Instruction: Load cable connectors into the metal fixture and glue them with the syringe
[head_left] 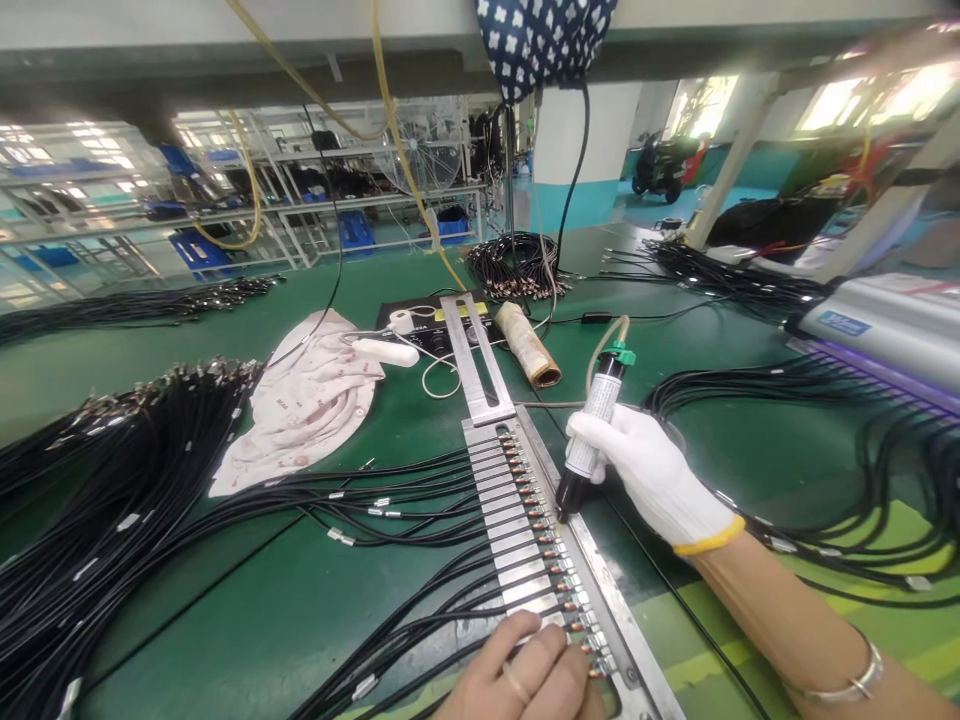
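Observation:
My right hand (645, 465), in a white glove with a yellow cuff, is closed around a dispensing syringe (594, 425) with a white label, a green cap and a hose. The syringe's black lower end tilts down to the metal fixture (506, 530), close to the row of connectors. Several black cables (435, 480) lie side by side across this fixture, their metal connector ends (536, 510) lined up along its right side. My left hand (525, 675), bare with a ring, rests with bent fingers at the fixture's near end; what its fingertips hold is hidden.
Beyond the fixture are a slotted metal plate (476, 360), a black control box (412, 322) and a cardboard tube (529, 345). A pink cloth (304, 410) and cable bundles (150, 470) lie left. A silver machine (885, 325) with cables stands right.

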